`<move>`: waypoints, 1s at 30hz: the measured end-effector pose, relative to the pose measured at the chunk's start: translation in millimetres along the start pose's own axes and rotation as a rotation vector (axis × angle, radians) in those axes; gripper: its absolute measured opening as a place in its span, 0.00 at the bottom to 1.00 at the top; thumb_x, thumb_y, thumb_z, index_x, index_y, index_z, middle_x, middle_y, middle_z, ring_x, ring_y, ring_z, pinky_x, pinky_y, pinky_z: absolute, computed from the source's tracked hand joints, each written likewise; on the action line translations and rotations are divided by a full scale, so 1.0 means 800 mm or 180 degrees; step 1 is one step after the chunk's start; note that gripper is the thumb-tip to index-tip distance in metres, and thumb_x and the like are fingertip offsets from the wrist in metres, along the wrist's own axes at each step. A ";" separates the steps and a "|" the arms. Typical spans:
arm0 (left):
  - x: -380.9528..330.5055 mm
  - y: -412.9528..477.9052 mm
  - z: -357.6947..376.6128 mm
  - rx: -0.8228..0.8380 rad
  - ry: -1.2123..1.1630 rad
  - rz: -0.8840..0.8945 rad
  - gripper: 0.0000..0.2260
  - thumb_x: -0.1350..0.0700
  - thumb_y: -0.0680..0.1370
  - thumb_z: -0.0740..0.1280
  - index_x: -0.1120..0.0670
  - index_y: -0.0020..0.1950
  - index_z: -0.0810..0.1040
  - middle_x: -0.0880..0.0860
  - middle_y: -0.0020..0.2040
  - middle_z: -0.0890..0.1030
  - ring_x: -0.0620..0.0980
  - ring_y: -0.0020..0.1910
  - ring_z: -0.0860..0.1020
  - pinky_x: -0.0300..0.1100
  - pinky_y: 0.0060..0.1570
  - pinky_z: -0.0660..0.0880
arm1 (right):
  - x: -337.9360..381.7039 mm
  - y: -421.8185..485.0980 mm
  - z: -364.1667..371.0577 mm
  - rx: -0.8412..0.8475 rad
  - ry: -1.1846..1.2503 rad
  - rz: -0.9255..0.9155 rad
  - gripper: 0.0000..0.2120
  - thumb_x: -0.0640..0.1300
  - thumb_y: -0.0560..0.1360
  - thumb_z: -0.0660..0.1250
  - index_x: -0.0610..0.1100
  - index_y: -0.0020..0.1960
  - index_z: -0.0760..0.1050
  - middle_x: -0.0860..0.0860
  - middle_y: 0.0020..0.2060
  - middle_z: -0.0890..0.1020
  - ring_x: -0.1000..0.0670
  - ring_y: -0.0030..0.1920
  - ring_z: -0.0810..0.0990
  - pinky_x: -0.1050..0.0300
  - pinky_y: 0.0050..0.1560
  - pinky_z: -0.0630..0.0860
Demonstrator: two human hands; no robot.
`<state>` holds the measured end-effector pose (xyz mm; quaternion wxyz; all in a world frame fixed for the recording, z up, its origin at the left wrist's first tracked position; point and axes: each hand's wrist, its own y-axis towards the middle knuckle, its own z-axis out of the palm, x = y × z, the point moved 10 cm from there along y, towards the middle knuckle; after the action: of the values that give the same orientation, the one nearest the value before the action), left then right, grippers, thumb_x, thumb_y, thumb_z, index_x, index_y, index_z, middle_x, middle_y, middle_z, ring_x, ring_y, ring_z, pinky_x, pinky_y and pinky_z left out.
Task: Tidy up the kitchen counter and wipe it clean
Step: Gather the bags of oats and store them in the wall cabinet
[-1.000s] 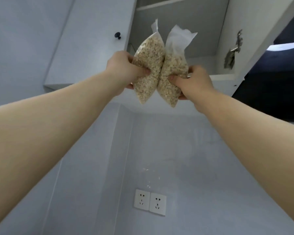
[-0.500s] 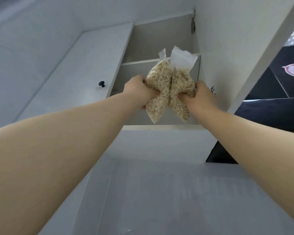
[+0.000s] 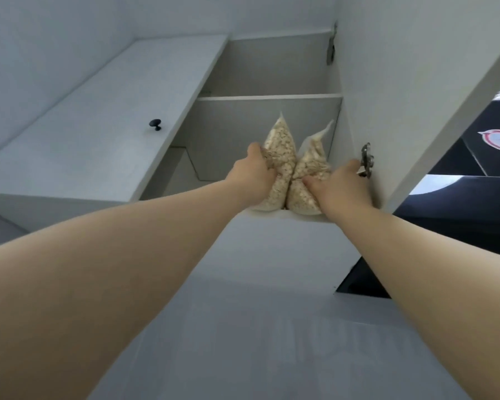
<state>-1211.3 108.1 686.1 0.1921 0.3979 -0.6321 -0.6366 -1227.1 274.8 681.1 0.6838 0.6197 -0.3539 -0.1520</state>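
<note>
Tidying looked partway done: the left bag (image 3: 279,157) and right bag (image 3: 312,166) of oat-like flakes stood touching at the near edge of the open wall cabinet's bottom shelf (image 3: 272,215), seemingly resting there. The left hand (image 3: 253,176) grasped one and the right hand (image 3: 339,187) the other. Both were clear, soft and plump, with crumpled tapering tops. The table was out of view, so wiping probably remained.
</note>
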 end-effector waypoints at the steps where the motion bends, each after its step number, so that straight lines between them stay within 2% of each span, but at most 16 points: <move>1: 0.004 -0.001 0.004 -0.0018 -0.0065 -0.0021 0.18 0.53 0.81 0.56 0.57 0.69 0.57 0.61 0.58 0.73 0.60 0.49 0.74 0.48 0.47 0.72 | 0.000 -0.001 0.000 -0.0015 -0.0063 -0.0045 0.28 0.52 0.77 0.64 0.35 0.67 0.57 0.41 0.55 0.74 0.39 0.60 0.74 0.55 0.44 0.64; 5: 0.014 -0.008 0.024 0.0078 -0.0375 -0.0101 0.11 0.50 0.82 0.54 0.56 0.58 0.57 0.58 0.50 0.73 0.56 0.45 0.72 0.43 0.42 0.65 | -0.014 0.015 0.004 -0.0002 -0.0110 -0.0088 0.25 0.53 0.77 0.63 0.38 0.65 0.62 0.40 0.61 0.74 0.40 0.61 0.73 0.53 0.49 0.67; 7: 0.013 -0.012 0.033 0.0238 -0.0246 -0.0053 0.14 0.48 0.82 0.53 0.56 0.62 0.60 0.53 0.45 0.72 0.50 0.40 0.70 0.44 0.37 0.64 | -0.014 0.024 0.005 -0.0022 -0.0372 -0.0165 0.24 0.55 0.77 0.62 0.40 0.66 0.65 0.39 0.63 0.73 0.39 0.63 0.72 0.51 0.56 0.69; 9: 0.015 -0.010 0.039 0.0309 -0.0047 -0.0003 0.18 0.47 0.82 0.54 0.55 0.68 0.61 0.55 0.54 0.73 0.53 0.50 0.72 0.44 0.47 0.68 | -0.015 0.027 0.012 0.0031 -0.0579 -0.0204 0.25 0.57 0.77 0.60 0.41 0.66 0.68 0.38 0.64 0.72 0.39 0.64 0.71 0.49 0.61 0.69; 11: 0.020 -0.006 0.036 0.0226 0.0266 -0.0050 0.20 0.46 0.81 0.54 0.52 0.71 0.62 0.57 0.67 0.67 0.56 0.66 0.65 0.46 0.63 0.63 | -0.014 0.026 0.019 0.0213 -0.0646 -0.0215 0.30 0.63 0.75 0.59 0.42 0.68 0.69 0.40 0.65 0.73 0.39 0.66 0.70 0.49 0.64 0.69; 12: 0.022 -0.004 0.036 0.0196 0.0385 -0.0093 0.20 0.46 0.81 0.54 0.50 0.71 0.62 0.56 0.69 0.63 0.57 0.69 0.61 0.48 0.66 0.59 | -0.017 0.024 0.021 0.0359 -0.0584 -0.0161 0.33 0.65 0.73 0.60 0.43 0.68 0.69 0.42 0.66 0.72 0.39 0.66 0.70 0.48 0.65 0.69; 14: 0.024 0.000 0.038 0.0197 0.0469 -0.0132 0.20 0.45 0.81 0.53 0.48 0.72 0.62 0.56 0.71 0.59 0.58 0.71 0.58 0.50 0.68 0.57 | -0.022 0.017 0.025 0.0699 -0.0437 0.0023 0.35 0.65 0.69 0.65 0.42 0.67 0.70 0.46 0.63 0.74 0.41 0.63 0.73 0.48 0.65 0.71; 16: 0.023 0.004 0.047 0.0219 0.0549 -0.0109 0.21 0.46 0.81 0.53 0.48 0.74 0.62 0.57 0.72 0.60 0.60 0.70 0.61 0.50 0.68 0.60 | -0.022 0.013 0.028 0.0894 -0.0427 0.0021 0.28 0.57 0.68 0.70 0.44 0.63 0.75 0.46 0.59 0.78 0.44 0.58 0.77 0.47 0.62 0.75; 18: 0.020 0.009 0.057 0.0266 0.0514 -0.0040 0.21 0.47 0.81 0.53 0.49 0.74 0.61 0.58 0.69 0.64 0.61 0.66 0.67 0.48 0.64 0.67 | -0.019 0.011 0.027 0.0869 -0.0431 -0.0047 0.23 0.50 0.69 0.70 0.42 0.61 0.77 0.45 0.56 0.80 0.45 0.55 0.79 0.49 0.60 0.76; 20: 0.024 0.007 0.063 0.0338 0.0237 -0.0058 0.19 0.47 0.81 0.54 0.50 0.71 0.61 0.57 0.56 0.74 0.57 0.53 0.74 0.44 0.48 0.71 | -0.019 0.015 0.024 0.0721 -0.0489 -0.0110 0.27 0.48 0.70 0.70 0.41 0.66 0.70 0.48 0.57 0.77 0.45 0.55 0.77 0.53 0.55 0.75; 21: 0.029 0.005 0.062 0.0358 0.0103 -0.0114 0.15 0.49 0.81 0.55 0.51 0.66 0.62 0.54 0.47 0.73 0.54 0.45 0.73 0.43 0.41 0.68 | -0.020 0.017 0.023 0.0674 -0.0543 -0.0126 0.29 0.48 0.71 0.70 0.43 0.68 0.65 0.48 0.55 0.74 0.45 0.54 0.74 0.52 0.50 0.73; 23: 0.034 0.002 0.057 0.0414 0.0097 -0.0157 0.08 0.53 0.80 0.55 0.52 0.59 0.62 0.52 0.40 0.68 0.50 0.39 0.68 0.42 0.35 0.63 | -0.019 0.022 0.017 0.0535 -0.0661 -0.0231 0.22 0.47 0.72 0.70 0.49 0.60 0.62 0.45 0.48 0.71 0.45 0.50 0.69 0.54 0.40 0.68; 25: 0.034 0.003 0.057 0.0534 0.0328 -0.0059 0.09 0.56 0.80 0.56 0.53 0.60 0.65 0.51 0.42 0.70 0.49 0.41 0.68 0.40 0.35 0.63 | -0.014 0.023 0.016 0.0533 -0.0880 -0.0295 0.16 0.45 0.73 0.69 0.46 0.54 0.65 0.43 0.48 0.74 0.45 0.50 0.71 0.53 0.43 0.69; 27: 0.029 0.001 0.061 0.0660 0.0570 0.0061 0.12 0.55 0.81 0.56 0.55 0.64 0.67 0.53 0.53 0.74 0.50 0.48 0.69 0.41 0.39 0.65 | -0.011 0.024 0.019 0.0526 -0.1182 -0.0304 0.16 0.45 0.74 0.68 0.39 0.59 0.72 0.42 0.58 0.76 0.42 0.58 0.75 0.51 0.54 0.72; 28: 0.026 0.000 0.067 0.0737 0.0728 0.0121 0.14 0.52 0.82 0.55 0.56 0.66 0.67 0.55 0.59 0.73 0.51 0.52 0.69 0.41 0.45 0.66 | -0.012 0.024 0.021 0.0524 -0.1353 -0.0285 0.19 0.45 0.75 0.67 0.37 0.62 0.72 0.42 0.60 0.76 0.41 0.61 0.75 0.51 0.58 0.72; 30: 0.028 -0.001 0.078 0.0859 0.1108 0.0179 0.21 0.45 0.82 0.51 0.57 0.68 0.68 0.56 0.68 0.68 0.55 0.63 0.68 0.43 0.59 0.64 | -0.012 0.021 0.024 0.0504 -0.1594 -0.0271 0.21 0.47 0.77 0.65 0.36 0.65 0.71 0.40 0.62 0.76 0.41 0.63 0.74 0.54 0.57 0.72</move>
<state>-1271.2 131.9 672.5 0.2609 0.5061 -0.6797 -0.4624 -1250.6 269.7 694.2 0.5173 0.6287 -0.4964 -0.3011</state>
